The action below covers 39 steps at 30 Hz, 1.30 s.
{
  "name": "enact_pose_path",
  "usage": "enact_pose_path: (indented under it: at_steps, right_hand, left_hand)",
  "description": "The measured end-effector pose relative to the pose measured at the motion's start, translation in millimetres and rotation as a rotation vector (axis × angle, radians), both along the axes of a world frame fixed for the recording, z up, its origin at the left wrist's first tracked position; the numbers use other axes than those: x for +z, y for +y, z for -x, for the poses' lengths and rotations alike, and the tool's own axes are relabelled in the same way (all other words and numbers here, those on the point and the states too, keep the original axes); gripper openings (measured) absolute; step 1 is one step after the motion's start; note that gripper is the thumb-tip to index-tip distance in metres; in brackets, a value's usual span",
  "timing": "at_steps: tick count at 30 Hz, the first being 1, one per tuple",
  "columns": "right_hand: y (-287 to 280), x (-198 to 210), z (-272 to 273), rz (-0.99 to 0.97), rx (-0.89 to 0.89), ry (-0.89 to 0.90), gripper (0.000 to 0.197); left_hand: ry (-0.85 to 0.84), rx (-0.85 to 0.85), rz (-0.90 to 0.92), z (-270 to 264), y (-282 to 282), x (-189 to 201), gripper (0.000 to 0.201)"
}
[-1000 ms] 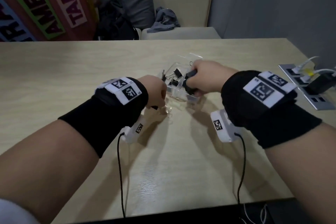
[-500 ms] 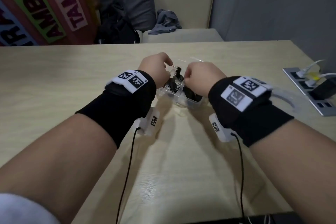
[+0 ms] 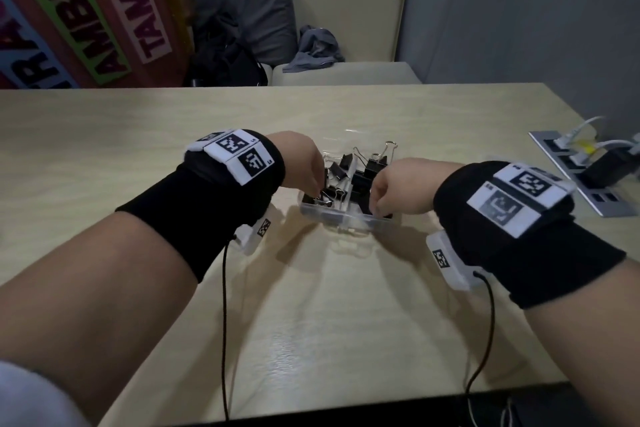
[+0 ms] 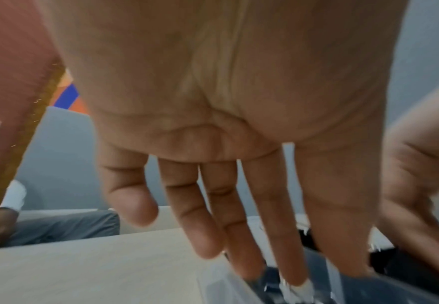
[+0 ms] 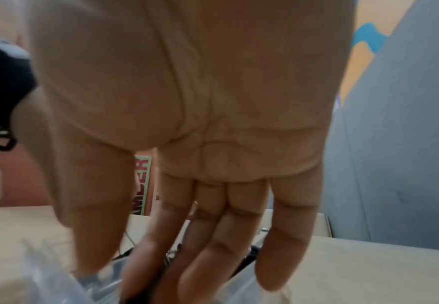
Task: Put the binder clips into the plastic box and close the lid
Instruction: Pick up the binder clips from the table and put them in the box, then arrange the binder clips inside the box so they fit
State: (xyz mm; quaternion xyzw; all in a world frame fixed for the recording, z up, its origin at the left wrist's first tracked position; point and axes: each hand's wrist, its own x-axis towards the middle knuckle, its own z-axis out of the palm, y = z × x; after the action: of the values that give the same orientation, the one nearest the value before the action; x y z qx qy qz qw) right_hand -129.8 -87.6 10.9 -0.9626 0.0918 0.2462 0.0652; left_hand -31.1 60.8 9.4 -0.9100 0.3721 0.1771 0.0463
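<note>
A clear plastic box [image 3: 346, 218] stands open mid-table with several black binder clips [image 3: 375, 166] in its compartments. Its clear lid [image 3: 349, 133] seems to lie back behind it, faint. My left hand [image 3: 317, 192] reaches down into the box's left side. In the left wrist view its fingers [image 4: 278, 246] are straight and touch clips by the box wall [image 4: 213, 288]. My right hand [image 3: 377, 208] dips into the right side. Seen from the right wrist, this hand [image 5: 125, 281] has straight fingers [image 5: 208, 257] pressing on the clips. Both wrist views are blurred.
A socket panel [image 3: 581, 184] with white plugs and a black adapter [image 3: 609, 166] sits at the table's right edge. Behind the table [image 3: 138, 149] is a beige sofa [image 3: 346, 10] with a dark bag, clothes and a seated person. A lettered banner [image 3: 86, 10] leans at the back left.
My left hand left the table in front of the box and went into its left side. My right hand, which held a black clip over the box, now presses inside with straight fingers.
</note>
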Motion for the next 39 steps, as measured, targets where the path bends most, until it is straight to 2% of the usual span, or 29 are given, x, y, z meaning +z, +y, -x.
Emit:
enact_pose_path:
  at_steps: [3, 6, 11, 14, 16, 18, 20, 24, 28, 30, 33, 35, 37, 39]
  right_hand:
    - [-1.4, -4.0, -1.1, 0.025, -0.047, -0.125, 0.035]
    - [-1.2, -15.2, 1.4, 0.0, -0.07, -0.171, 0.036]
    - [-2.3, -25.3, -2.5, 0.022, -0.092, -0.217, 0.037]
    - [-3.5, -26.3, -6.6, 0.01, -0.096, -0.193, 0.039]
    - [-9.7, -21.3, -8.6, -0.055, -0.129, -0.202, 0.033]
    - [-19.5, -15.3, -12.5, -0.107, -0.214, -0.31, 0.025]
    - [-27.5, -14.8, -17.6, -0.081, -0.274, -0.426, 0.022]
    - [-27.2, -27.0, -25.0, -0.02, -0.182, -0.317, 0.049]
    - [-27.5, -28.2, -30.4, 0.004, -0.082, -0.335, 0.04]
    - [-30.0, -25.9, -29.7, 0.028, -0.067, -0.322, 0.047]
    - [-33.3, -26.1, -24.7, 0.044, -0.034, -0.243, 0.073]
    - [-34.8, -25.9, -22.4, 0.001, -0.085, -0.289, 0.08]
    - [-36.0, -24.1, -20.4, -0.021, -0.159, -0.408, 0.062]
    - [-36.4, -22.2, -18.1, 0.028, -0.172, -0.446, 0.039]
  left_hand:
    - [-0.09, -0.09, -0.121, 4.9, -4.5, -10.6, 0.041]
    - [-0.155, -0.103, -0.179, 7.8, -8.7, -21.9, 0.046]
    - [-0.039, -0.037, -0.064, 4.7, -11.1, -21.6, 0.048]
    - [-0.055, -0.028, -0.036, 3.2, -14.1, -18.6, 0.044]
    - [-0.093, -0.033, 0.027, 4.7, -16.7, -15.6, 0.039]
    - [-0.097, -0.076, 0.092, 8.9, -20.7, -15.6, 0.039]
    - [-0.094, -0.137, 0.082, 14.7, -25.2, -18.6, 0.043]
    - [-0.068, -0.207, -0.052, 21.5, -29.7, -25.2, 0.042]
    - [-0.059, -0.209, -0.07, 19.2, -29.7, -23.5, 0.036]
    - [-0.042, -0.199, -0.041, 15.5, -28.8, -22.4, 0.031]
    - [0.004, -0.14, 0.056, 10.4, -27.5, -21.1, 0.025]
    - [-0.006, -0.112, 0.129, 8.9, -28.8, -19.3, 0.023]
    - [-0.071, -0.094, 0.164, 9.3, -33.0, -17.5, 0.025]
    - [-0.129, -0.061, 0.164, 9.0, -39.1, -18.0, 0.033]
